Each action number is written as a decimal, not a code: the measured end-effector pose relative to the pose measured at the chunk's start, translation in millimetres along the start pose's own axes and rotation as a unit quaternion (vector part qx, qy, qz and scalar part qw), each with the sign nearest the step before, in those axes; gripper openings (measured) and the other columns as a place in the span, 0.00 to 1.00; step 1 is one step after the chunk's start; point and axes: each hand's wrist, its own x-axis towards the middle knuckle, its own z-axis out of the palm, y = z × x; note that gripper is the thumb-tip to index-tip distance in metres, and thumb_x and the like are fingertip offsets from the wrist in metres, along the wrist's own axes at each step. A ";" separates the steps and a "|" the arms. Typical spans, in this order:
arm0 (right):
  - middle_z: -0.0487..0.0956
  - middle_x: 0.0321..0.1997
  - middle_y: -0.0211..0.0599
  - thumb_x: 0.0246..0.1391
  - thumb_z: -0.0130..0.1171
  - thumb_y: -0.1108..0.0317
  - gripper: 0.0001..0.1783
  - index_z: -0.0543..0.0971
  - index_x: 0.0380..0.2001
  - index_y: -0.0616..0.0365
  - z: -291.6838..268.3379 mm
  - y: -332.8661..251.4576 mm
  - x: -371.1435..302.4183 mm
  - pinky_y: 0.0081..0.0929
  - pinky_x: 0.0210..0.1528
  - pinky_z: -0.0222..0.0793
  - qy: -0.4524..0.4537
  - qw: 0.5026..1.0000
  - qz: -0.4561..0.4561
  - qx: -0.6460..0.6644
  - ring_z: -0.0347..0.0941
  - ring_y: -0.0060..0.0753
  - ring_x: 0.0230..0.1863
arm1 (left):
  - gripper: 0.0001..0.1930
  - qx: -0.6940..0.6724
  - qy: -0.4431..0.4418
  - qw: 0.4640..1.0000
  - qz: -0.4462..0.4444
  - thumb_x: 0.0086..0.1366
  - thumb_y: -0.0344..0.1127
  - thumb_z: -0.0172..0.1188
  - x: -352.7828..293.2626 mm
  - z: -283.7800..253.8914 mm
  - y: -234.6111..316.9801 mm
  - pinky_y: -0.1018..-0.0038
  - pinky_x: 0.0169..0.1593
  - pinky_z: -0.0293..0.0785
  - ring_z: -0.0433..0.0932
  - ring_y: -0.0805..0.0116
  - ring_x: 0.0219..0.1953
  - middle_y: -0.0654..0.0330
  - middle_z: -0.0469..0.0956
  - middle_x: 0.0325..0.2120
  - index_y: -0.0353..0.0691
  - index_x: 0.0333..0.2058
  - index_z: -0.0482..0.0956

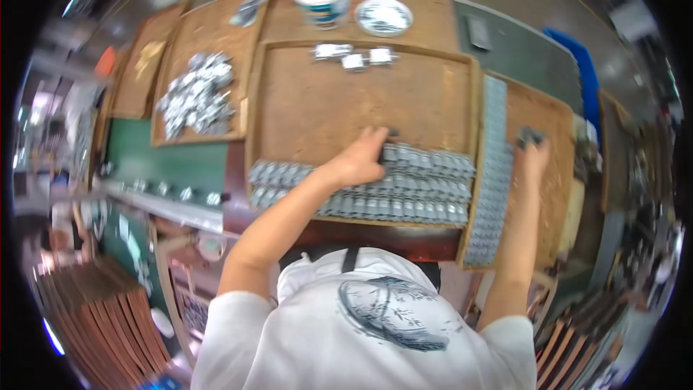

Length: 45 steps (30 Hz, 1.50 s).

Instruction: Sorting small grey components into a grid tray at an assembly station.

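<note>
My left hand (pixel 357 162) is over the middle wooden tray (pixel 317 115), at the end of a row of small grey metal parts (pixel 426 186). Its thumb and fingers close around a grey part, mostly hidden by the hand. Several rows of these parts fill the tray's near side. To the right, my right hand (pixel 533 159) pinches one or two dark grey metal parts (pixel 530 136) above the right wooden tray (pixel 552 195). A long block of similar grey parts (pixel 491 166) lines that tray's left side. Blur hides the parts' finer shape.
Shiny silver parts (pixel 196 94) are heaped in a left tray, and a few silver pieces (pixel 354 58) lie at the middle tray's far edge. Behind stand a white bucket (pixel 321 11) and a round white lid (pixel 384 16). Stacked wooden trays (pixel 101 310) stand at lower left.
</note>
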 end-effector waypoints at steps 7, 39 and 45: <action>0.79 0.44 0.36 0.62 0.56 0.72 0.16 0.75 0.53 0.60 -38.2 -36.8 -58.9 0.20 0.34 0.72 -0.124 0.945 0.092 0.288 0.74 0.24 0.36 | 0.19 0.124 0.326 0.937 -0.012 0.54 0.26 0.58 -104.5 -73.1 -43.3 0.62 0.47 0.71 0.74 0.49 0.42 0.49 0.74 0.36 0.38 0.48 0.76; 0.73 0.33 0.44 0.41 0.69 0.70 0.16 0.76 0.33 0.64 77.7 -171.9 -270.9 0.35 0.30 0.70 -0.400 0.830 -0.357 -0.155 0.72 0.46 0.30 | 0.18 -0.428 0.128 0.889 0.095 0.60 0.20 0.61 -138.5 -24.5 49.3 0.74 0.53 0.71 0.74 0.72 0.49 0.62 0.73 0.45 0.31 0.50 0.76; 0.73 0.36 0.47 0.34 0.65 0.79 0.16 0.74 0.32 0.66 84.1 -149.0 -265.1 0.40 0.34 0.71 -0.337 0.808 -0.438 -0.203 0.73 0.53 0.36 | 0.24 -0.203 0.200 0.953 0.098 0.54 0.18 0.59 -121.6 10.3 50.7 0.70 0.50 0.68 0.70 0.51 0.45 0.51 0.70 0.42 0.33 0.52 0.72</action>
